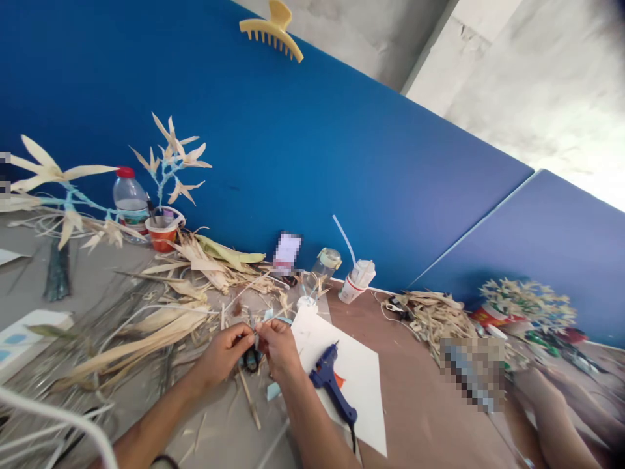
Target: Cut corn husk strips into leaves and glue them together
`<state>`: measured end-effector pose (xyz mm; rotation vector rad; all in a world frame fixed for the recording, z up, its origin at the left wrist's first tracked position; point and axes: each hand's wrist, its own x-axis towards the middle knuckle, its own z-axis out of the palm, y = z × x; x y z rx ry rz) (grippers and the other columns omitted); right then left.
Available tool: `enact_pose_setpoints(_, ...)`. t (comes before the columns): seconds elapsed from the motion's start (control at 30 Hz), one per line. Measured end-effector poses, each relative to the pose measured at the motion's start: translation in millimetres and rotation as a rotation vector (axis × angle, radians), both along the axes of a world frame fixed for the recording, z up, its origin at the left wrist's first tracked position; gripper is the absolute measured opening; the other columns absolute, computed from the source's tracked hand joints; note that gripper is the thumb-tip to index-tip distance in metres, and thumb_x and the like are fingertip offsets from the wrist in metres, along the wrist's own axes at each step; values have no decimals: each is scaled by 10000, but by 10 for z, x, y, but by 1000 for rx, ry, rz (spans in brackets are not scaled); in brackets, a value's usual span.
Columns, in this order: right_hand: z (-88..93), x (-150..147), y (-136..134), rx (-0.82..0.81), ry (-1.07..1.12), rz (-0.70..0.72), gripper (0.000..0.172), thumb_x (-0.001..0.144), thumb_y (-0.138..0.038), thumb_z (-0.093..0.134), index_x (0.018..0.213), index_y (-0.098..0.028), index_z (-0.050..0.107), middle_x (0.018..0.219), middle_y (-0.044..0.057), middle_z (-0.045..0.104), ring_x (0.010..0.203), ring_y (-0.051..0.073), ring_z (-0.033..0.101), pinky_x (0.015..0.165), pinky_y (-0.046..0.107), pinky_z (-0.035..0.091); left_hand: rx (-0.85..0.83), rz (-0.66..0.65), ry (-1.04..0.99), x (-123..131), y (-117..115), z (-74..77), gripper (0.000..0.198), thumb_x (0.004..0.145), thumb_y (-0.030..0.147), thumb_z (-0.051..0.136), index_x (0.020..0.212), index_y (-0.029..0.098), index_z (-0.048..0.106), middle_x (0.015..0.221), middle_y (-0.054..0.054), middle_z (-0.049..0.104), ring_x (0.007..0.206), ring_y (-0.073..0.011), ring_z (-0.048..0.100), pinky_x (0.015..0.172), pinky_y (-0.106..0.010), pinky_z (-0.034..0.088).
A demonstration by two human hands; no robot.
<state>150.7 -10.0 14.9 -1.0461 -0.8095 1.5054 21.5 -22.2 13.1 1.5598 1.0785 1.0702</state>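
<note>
My left hand (pixel 222 355) and my right hand (pixel 279 346) meet over the table, both pinched on a small thin piece (pixel 254 333) between their fingertips, too small to name. Dark scissors (pixel 251 359) lie just below the fingers. A blue glue gun (pixel 332 384) rests on a white sheet (pixel 361 384) right of my right hand. Dried husk leaves (pixel 161 322) are heaped to the left of my left hand.
Blue partition panels (pixel 317 150) stand behind the table, a yellow hair claw (pixel 273 29) clipped on top. Husk-leaf branches (pixel 170 156), a water bottle (pixel 131 198), an orange cup (pixel 162 233), a cup with a straw (pixel 356 277), another husk pile (pixel 430 316). Another person's arm (pixel 551 417) at right.
</note>
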Motion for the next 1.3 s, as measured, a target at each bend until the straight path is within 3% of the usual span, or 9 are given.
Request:
enact_pose_setpoints(0.33, -21, -14, -7, 23, -29, -24, 339, 603, -320, 705, 497, -208, 403, 372, -115, 348, 382, 47, 244, 421, 220, 159, 4, 29, 1, 19, 2, -71, 222, 784, 375, 560, 664, 195, 606, 629, 4, 565, 619, -164, 500, 612, -276, 407)
enact_pose_setpoints(0.67, -35, -31, -3, 67, -56, -74, 325, 613, -323, 705, 517, -208, 417, 403, -112, 370, 411, 56, 269, 437, 218, 207, -86, 71, -97, 26, -9, -89, 190, 705, 362, 670, 768, 185, 645, 677, -2, 626, 609, -169, 564, 582, -265, 422)
enact_pose_setpoints(0.77, -41, -51, -16, 82, -42, -67, 323, 615, -317, 708, 517, -206, 421, 421, -105, 385, 425, 58, 282, 442, 216, 214, -66, 69, -90, 33, -6, -100, 181, 738, 367, 644, 731, 186, 641, 657, -3, 617, 611, -166, 550, 586, -264, 417)
enact_pose_setpoints(0.93, 2, -58, -39, 68, 21, -28, 316, 641, -339, 713, 530, -199, 452, 408, -105, 376, 402, 55, 274, 440, 218, 202, -15, 115, -48, 14, -20, -59, 331, 803, 466, 562, 624, 192, 611, 572, 3, 542, 573, -158, 487, 565, -268, 391)
enact_pose_setpoints(1.07, 19, -46, -43, 67, 55, -29, 313, 638, -337, 729, 539, -192, 470, 415, -98, 409, 398, 53, 294, 445, 214, 215, -104, 126, -91, 19, -12, -96, 454, 789, 585, 529, 577, 185, 569, 516, 17, 475, 505, -133, 427, 505, -257, 337)
enact_pose_setpoints(1.2, 9, -35, -32, 71, 57, -61, 325, 635, -347, 727, 533, -192, 460, 408, -94, 417, 401, 56, 311, 451, 214, 235, -257, 139, -188, 9, 25, -127, 510, 745, 662, 528, 658, 164, 596, 512, 31, 463, 435, -97, 353, 438, -236, 263)
enact_pose_setpoints(1.3, -1, -32, -22, 75, 19, -94, 327, 632, -349, 725, 528, -195, 455, 400, -95, 410, 400, 59, 303, 446, 217, 239, -182, 190, -241, -15, 31, -101, 428, 727, 578, 614, 827, 163, 630, 581, 33, 510, 460, -97, 394, 447, -226, 284)
